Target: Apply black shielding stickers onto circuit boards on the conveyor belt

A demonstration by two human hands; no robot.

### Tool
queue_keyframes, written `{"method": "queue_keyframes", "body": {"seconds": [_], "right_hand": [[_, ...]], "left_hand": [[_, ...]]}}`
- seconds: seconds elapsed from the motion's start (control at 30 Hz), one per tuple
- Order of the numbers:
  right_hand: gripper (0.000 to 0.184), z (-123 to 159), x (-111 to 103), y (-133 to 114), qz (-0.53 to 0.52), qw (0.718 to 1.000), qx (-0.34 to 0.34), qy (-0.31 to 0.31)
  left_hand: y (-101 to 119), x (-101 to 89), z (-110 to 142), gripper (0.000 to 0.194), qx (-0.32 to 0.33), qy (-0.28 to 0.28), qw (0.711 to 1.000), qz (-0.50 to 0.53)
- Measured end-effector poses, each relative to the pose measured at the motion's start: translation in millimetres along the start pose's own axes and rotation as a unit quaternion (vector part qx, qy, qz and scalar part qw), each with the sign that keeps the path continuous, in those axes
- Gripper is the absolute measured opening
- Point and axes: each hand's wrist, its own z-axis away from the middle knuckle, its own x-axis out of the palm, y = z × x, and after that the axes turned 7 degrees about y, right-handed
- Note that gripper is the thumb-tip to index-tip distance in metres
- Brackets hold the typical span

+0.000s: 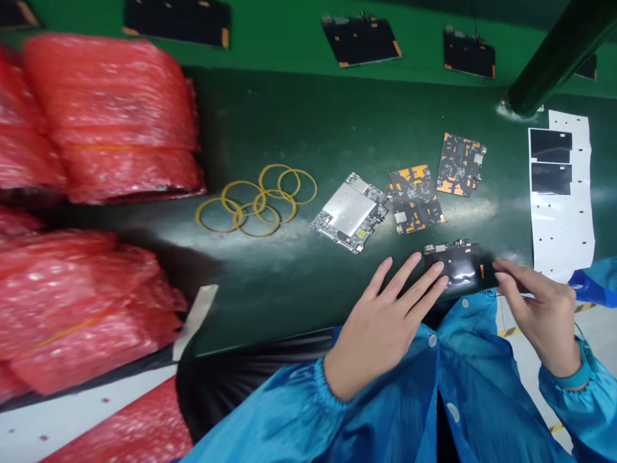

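Observation:
A circuit board (pixel 436 248) lies near the table's front edge, mostly covered by a glossy black film (pixel 463 270). My left hand (pixel 380 325) is spread flat, its fingertips resting on the board's left end. At the other end, my right hand (pixel 542 308) is closed, thumb and forefinger pinching what looks like the edge of the black film. Just behind are two circuit boards with orange patches, one closer (pixel 417 199) and one farther back (pixel 460 166). Left of them sits a circuit board with a silver shield (pixel 349 209).
Yellow rubber bands (pixel 258 199) overlap on the green table (pixel 270 289). Red bubble-wrap bundles (pixel 110 116) fill the left side. On the right lies a white backing sheet (pixel 562 225) with two black stickers (pixel 551 179). A green post (pixel 554 64) rises behind; film-covered boards (pixel 361 40) line the far strip.

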Motion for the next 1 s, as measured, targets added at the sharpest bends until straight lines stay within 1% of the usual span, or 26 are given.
{"method": "queue_keyframes", "body": {"seconds": [0.07,0.1,0.17,0.23,0.3,0.33,0.4,0.47,0.53,0.6,0.63,0.7,0.77,0.83,0.87,0.93,1.0], "right_hand": [[0.024,2,-1,1,0.027,0.998,-0.047,0.023],[0.028,5,2,0,0.032,0.996,-0.080,0.019],[0.042,10,17,-5,0.049,0.986,-0.156,-0.030],[0.061,17,36,-10,0.087,0.966,-0.219,-0.104],[0.073,22,50,-11,0.132,0.950,-0.238,-0.153],[0.076,24,53,-9,0.150,0.946,-0.233,-0.166],[0.077,25,51,0,0.178,0.946,-0.211,-0.170],[0.080,24,43,11,0.193,0.951,-0.187,-0.152],[0.081,22,36,20,0.184,0.960,-0.173,-0.118],[0.077,18,34,25,0.144,0.972,-0.170,-0.074],[0.074,16,35,26,0.116,0.977,-0.170,-0.051],[0.068,9,41,28,0.052,0.986,-0.160,0.001],[0.064,2,51,29,-0.009,0.989,-0.137,0.054],[0.061,-4,62,31,-0.059,0.988,-0.110,0.095],[0.060,-7,68,33,-0.079,0.986,-0.101,0.109],[0.059,-9,78,36,-0.105,0.982,-0.095,0.125],[0.057,-9,84,38,-0.117,0.979,-0.103,0.133]], "left_hand": [[0,0.1,0,0.055,0.002,0.001,1.000,-0.001],[1,0.6,0,0.055,0.003,0.003,1.000,-0.001],[1,2.2,1,0.056,0.002,0.006,1.000,-0.001],[0,4.4,3,0.056,-0.004,0.010,1.000,-0.001],[-2,6.0,5,0.056,-0.009,0.014,1.000,0.000],[-2,6.4,6,0.056,-0.009,0.016,1.000,0.001],[-4,5.8,7,0.056,-0.002,0.022,1.000,0.005],[-4,4.3,6,0.054,0.001,0.032,0.999,0.007],[-2,3.2,0,0.049,-0.005,0.051,0.999,0.005],[1,4.0,-10,0.046,-0.018,0.070,0.997,0.006],[3,5.1,-16,0.047,-0.025,0.074,0.997,0.011],[4,7.9,-27,0.058,-0.034,0.065,0.997,0.031],[-1,8.5,-38,0.072,-0.035,0.048,0.997,0.048],[-17,3.1,-49,0.078,-0.030,0.047,0.997,0.047],[-31,-2.7,-56,0.079,-0.032,0.058,0.997,0.038],[-68,-20.3,-76,0.075,-0.054,0.095,0.994,0.005],[-116,-41.9,-104,0.072,-0.108,0.132,0.984,-0.047]]}}
